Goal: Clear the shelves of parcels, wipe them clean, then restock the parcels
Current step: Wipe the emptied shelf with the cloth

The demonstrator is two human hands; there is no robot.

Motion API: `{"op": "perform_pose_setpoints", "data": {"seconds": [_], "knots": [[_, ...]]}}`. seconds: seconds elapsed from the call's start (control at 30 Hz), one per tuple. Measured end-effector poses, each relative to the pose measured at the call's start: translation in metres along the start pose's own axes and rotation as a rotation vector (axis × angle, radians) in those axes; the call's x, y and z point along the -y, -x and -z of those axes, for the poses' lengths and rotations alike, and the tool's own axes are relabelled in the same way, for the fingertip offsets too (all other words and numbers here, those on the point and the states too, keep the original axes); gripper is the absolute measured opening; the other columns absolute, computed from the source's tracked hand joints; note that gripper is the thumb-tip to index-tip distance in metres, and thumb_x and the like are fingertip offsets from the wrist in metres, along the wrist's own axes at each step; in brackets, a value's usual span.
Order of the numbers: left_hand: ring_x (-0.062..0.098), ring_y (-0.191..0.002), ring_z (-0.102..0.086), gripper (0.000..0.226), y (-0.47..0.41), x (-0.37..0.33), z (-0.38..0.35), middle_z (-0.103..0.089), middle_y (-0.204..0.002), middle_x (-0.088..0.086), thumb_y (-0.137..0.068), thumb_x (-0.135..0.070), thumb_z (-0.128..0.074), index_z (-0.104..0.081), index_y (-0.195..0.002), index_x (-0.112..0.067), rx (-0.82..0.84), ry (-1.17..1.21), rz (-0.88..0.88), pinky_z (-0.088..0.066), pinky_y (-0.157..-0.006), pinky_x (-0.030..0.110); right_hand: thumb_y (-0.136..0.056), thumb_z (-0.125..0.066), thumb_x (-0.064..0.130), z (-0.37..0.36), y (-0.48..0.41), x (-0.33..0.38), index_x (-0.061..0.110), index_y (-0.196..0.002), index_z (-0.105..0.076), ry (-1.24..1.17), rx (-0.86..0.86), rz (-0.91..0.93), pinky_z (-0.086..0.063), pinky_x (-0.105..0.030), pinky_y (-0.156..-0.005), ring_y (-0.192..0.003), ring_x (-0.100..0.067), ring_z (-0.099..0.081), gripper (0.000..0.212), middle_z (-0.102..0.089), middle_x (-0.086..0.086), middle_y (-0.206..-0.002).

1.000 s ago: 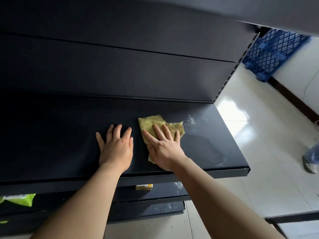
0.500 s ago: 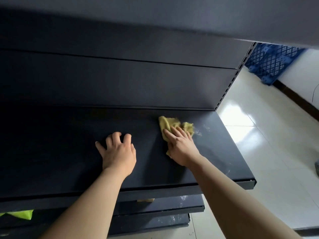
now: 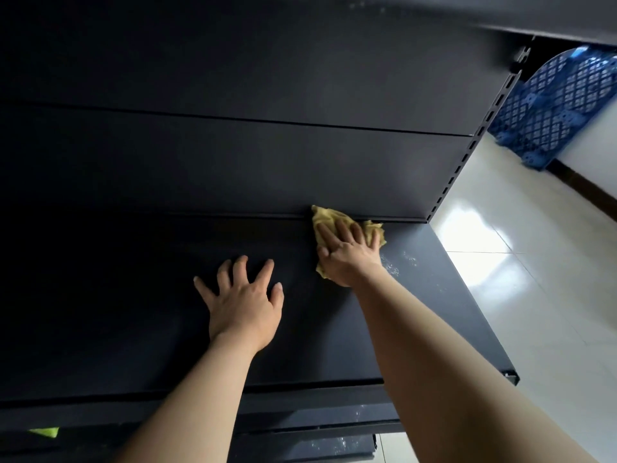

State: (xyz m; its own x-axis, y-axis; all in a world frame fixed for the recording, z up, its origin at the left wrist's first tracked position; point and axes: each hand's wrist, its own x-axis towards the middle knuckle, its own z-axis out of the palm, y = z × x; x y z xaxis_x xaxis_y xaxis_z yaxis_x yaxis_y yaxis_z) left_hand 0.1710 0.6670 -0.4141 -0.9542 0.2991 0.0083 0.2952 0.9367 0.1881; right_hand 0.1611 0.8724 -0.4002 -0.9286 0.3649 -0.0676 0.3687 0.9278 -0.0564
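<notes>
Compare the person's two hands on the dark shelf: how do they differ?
The left hand rests on the bare shelf; the right hand presses a yellow cloth. The left hand's fingers are spread wide; the right hand's lie closer together. The left hand sits nearer the front edge; the right hand lies by the back panel. Both lie palm down.
</notes>
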Motion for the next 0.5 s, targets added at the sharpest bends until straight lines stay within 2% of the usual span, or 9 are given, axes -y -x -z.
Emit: {"op": "perform_pose_setpoints", "data": {"seconds": [0.13, 0.3, 0.4, 0.5], "knots": [[0.027, -0.142, -0.003, 0.055, 0.0, 0.001, 0.0, -0.011, -0.156, 0.002, -0.093, -0.057, -0.014, -0.017, -0.147, -0.045, 0.008, -0.006, 0.009, 0.001, -0.11, 0.067, -0.094, -0.017, 0.059, 0.001, 0.01, -0.039, 0.046, -0.15, -0.013, -0.003, 0.01, -0.149, 0.012, -0.06, -0.112, -0.148, -0.027, 0.0, 0.057, -0.007, 0.003, -0.162], [0.028, -0.142, -0.005, 0.053, 0.0, -0.001, 0.001, -0.013, -0.156, 0.002, -0.095, -0.056, -0.015, -0.018, -0.147, -0.044, -0.007, -0.008, 0.011, -0.001, -0.11, 0.068, -0.096, -0.013, 0.056, -0.002, 0.043, -0.06, 0.04, -0.153, -0.003, -0.149, 0.048, -0.275, 0.007, -0.058, -0.115, -0.148, -0.03, 0.01, 0.06, 0.005, -0.003, -0.163], [0.029, -0.141, -0.006, 0.052, 0.0, -0.002, 0.001, -0.013, -0.155, 0.003, -0.097, -0.054, -0.015, -0.019, -0.147, -0.043, -0.008, -0.012, 0.013, -0.002, -0.109, 0.068, -0.096, -0.017, 0.048, -0.007, 0.064, -0.053, 0.033, -0.154, -0.001, -0.152, 0.029, -0.287, 0.005, -0.055, -0.117, -0.148, -0.034, 0.01, 0.062, 0.007, -0.01, -0.162], [0.031, -0.142, -0.006, 0.049, 0.0, -0.007, 0.002, -0.014, -0.155, 0.004, -0.099, -0.049, -0.017, -0.02, -0.147, -0.04, -0.006, -0.025, 0.003, -0.004, -0.109, 0.068, -0.092, -0.025, 0.044, -0.015, 0.078, -0.033, 0.027, -0.152, -0.004, -0.127, 0.012, -0.221, 0.005, -0.056, -0.116, -0.147, -0.038, 0.01, 0.066, 0.006, -0.014, -0.161]]}}
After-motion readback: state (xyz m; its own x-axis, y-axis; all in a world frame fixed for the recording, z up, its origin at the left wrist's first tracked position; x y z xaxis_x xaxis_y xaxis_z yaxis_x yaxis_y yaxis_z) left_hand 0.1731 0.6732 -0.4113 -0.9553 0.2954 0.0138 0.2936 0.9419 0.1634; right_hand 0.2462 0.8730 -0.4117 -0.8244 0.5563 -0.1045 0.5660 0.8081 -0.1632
